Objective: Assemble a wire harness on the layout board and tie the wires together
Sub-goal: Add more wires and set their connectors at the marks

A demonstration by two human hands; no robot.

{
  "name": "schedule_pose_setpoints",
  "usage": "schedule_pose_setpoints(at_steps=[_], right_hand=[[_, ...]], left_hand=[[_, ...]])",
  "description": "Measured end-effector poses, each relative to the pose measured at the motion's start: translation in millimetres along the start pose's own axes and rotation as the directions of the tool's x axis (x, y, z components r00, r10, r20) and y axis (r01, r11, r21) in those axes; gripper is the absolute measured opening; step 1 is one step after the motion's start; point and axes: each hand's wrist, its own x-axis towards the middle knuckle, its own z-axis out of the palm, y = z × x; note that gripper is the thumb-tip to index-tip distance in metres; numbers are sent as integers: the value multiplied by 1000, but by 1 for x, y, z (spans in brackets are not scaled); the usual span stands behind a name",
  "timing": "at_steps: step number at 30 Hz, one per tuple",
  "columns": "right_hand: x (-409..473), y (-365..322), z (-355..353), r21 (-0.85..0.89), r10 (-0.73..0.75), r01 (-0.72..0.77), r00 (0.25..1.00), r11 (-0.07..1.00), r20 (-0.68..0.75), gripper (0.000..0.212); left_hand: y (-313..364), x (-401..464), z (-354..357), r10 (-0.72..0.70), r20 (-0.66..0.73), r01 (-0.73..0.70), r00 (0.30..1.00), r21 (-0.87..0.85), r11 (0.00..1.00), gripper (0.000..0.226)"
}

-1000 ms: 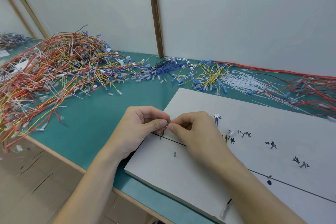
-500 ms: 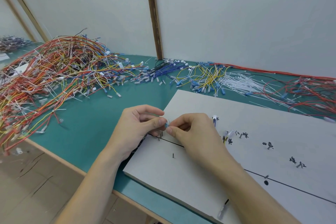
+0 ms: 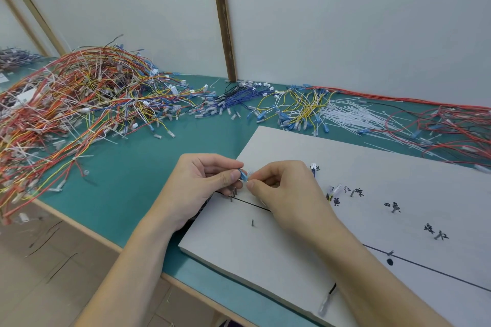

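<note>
The grip of the left hand (image 3: pixel 198 188) is a pinch: thumb and forefinger are closed on a small blue terminal (image 3: pixel 243 175), and the right hand (image 3: pixel 285 191) pinches the same piece from the other side, just above the left end of the white layout board (image 3: pixel 305 255). Far left on the green desk (image 3: pixel 127 186) lies a big heap of red, orange and yellow wires (image 3: pixel 71 106). Further right, along the wall, are blue wires (image 3: pixel 239 95), yellow wires (image 3: pixel 303 109), white cable ties (image 3: pixel 353 117) and red wires (image 3: pixel 449 127). On the board a black line (image 3: pixel 438 272) runs past small metal pins (image 3: pixel 252 222). Handwritten black characters (image 3: pixel 356 191) stand beside some pins; I cannot read them with certainty.
</note>
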Motion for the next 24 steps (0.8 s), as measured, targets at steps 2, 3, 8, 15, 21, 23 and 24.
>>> schedule_pose_setpoints(at_steps=[2, 3, 8, 15, 21, 23, 24], right_hand=[[0, 1, 0, 1, 10, -10, 1000, 1000, -15, 22], [0, 1, 0, 1, 14, -14, 1000, 1000, -21, 22], [-1, 0, 1, 68, 31, -29, 999, 997, -33, 13], [-1, 1, 2, 103, 31, -28, 999, 994, -30, 13], [-4, -2, 1, 15, 0, 0, 1000, 1000, -20, 9], [-5, -2, 1, -30, -13, 12, 999, 999, -34, 13], [-5, -2, 2, -51, -20, 18, 999, 999, -41, 15]], left_hand=[[0, 0, -1, -1, 4, 1, 1000, 2, 1000, 19], [0, 0, 0, 0, 4, 0, 1000, 5, 1000, 19], [-1, 0, 2, -4, 20, 4, 1000, 13, 1000, 21], [2, 0, 0, -3, 40, 2, 999, 5, 1000, 20], [2, -3, 2, -3, -31, 2, 1000, -35, 999, 19], [1, -3, 2, -6, -45, 4, 999, -46, 999, 16], [1, -3, 2, -6, -48, 4, 999, -44, 999, 14]])
